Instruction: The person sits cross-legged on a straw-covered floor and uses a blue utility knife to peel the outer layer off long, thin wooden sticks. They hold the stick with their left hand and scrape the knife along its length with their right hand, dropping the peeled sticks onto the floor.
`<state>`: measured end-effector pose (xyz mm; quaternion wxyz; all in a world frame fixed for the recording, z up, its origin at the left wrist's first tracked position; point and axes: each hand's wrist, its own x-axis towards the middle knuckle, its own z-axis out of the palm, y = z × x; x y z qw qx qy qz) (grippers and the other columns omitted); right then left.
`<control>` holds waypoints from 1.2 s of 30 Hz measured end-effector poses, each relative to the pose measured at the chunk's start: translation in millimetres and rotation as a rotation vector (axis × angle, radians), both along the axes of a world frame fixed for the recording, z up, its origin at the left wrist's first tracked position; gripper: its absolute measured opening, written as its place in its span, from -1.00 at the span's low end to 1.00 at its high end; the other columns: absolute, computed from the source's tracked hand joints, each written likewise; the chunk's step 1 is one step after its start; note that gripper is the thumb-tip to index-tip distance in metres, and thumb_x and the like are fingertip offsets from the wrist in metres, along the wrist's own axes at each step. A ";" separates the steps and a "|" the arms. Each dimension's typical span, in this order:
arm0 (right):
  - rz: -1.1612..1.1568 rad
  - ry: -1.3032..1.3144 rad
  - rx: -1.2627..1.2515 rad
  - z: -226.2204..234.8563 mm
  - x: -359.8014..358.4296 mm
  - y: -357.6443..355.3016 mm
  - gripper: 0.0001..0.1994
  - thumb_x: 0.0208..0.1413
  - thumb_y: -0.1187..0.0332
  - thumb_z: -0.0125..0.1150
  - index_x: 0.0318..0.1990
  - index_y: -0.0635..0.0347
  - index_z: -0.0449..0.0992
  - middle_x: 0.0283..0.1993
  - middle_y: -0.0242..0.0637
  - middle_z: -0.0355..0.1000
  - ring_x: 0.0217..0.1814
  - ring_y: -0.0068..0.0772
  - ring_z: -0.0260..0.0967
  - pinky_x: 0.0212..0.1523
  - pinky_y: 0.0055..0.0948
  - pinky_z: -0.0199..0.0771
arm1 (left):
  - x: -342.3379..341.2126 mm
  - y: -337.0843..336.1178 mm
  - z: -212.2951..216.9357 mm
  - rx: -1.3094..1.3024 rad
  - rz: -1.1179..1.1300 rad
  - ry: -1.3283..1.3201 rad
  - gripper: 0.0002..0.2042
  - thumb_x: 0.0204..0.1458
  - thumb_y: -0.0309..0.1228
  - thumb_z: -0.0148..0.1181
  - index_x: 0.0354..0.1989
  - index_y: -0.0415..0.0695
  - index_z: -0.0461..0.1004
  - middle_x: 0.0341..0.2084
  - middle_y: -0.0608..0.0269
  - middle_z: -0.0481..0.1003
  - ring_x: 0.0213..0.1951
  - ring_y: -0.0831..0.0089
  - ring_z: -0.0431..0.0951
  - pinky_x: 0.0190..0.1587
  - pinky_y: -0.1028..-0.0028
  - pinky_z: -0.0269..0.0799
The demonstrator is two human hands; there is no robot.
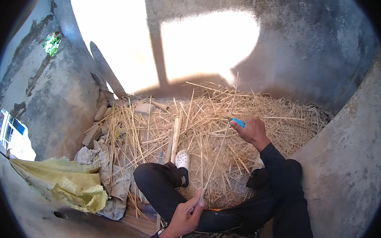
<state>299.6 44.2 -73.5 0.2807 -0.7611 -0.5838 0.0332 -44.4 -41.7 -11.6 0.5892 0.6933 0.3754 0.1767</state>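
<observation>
A long, thin strip (218, 157), looking like split bamboo or cane, slants up from near my lap toward the wall. My left hand (188, 216) is closed around its lower part, over my bent leg. Farther forward and to the right, my right hand (255, 133) grips a small blue-handled tool (238, 122), perhaps a knife. The tool's short dark end meets or lies right beside the strip; contact is too small to tell. The fingers hide the rest of the tool.
Straw-like shavings (268, 119) cover the floor ahead, with split slats (174, 137) among them. A yellow torn sheet (69, 183) and pale sacking (116, 187) lie at left. Concrete walls (307, 39) close in around me. My foot wears a white clog (182, 160).
</observation>
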 end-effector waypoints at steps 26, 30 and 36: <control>0.163 0.128 -0.044 14.4 -35.6 -10.2 -0.25 0.04 -0.44 -0.12 -0.70 0.14 0.45 -0.75 -0.22 0.30 -0.65 -0.15 0.37 -0.56 -0.15 0.31 | -2.5 31.0 -22.4 -0.590 0.151 -0.449 -0.58 0.32 -0.32 -0.14 0.26 -0.33 0.21 -0.73 0.51 0.16 -0.67 0.73 0.12 -0.58 0.69 0.02; 0.355 0.028 -0.013 13.2 -76.4 -44.3 -0.31 0.00 -0.41 -0.02 -0.64 0.11 0.50 -0.77 -0.19 0.28 -0.68 -0.08 0.35 -0.62 -0.17 0.29 | 17.6 42.2 -15.9 -0.577 0.101 -0.422 -0.58 0.31 -0.32 -0.13 0.26 -0.32 0.21 -0.71 0.51 0.16 -0.67 0.73 0.12 -0.57 0.69 0.03; 0.184 0.033 -0.030 10.9 -60.8 -25.5 -0.31 -0.08 -0.45 0.02 -0.65 0.08 0.53 -0.75 -0.20 0.35 -0.67 -0.11 0.40 -0.61 -0.20 0.36 | 21.3 32.6 -15.1 -0.385 0.109 -0.290 -0.56 0.30 -0.31 -0.09 0.26 -0.31 0.22 -0.70 0.52 0.16 -0.66 0.74 0.11 -0.56 0.70 0.02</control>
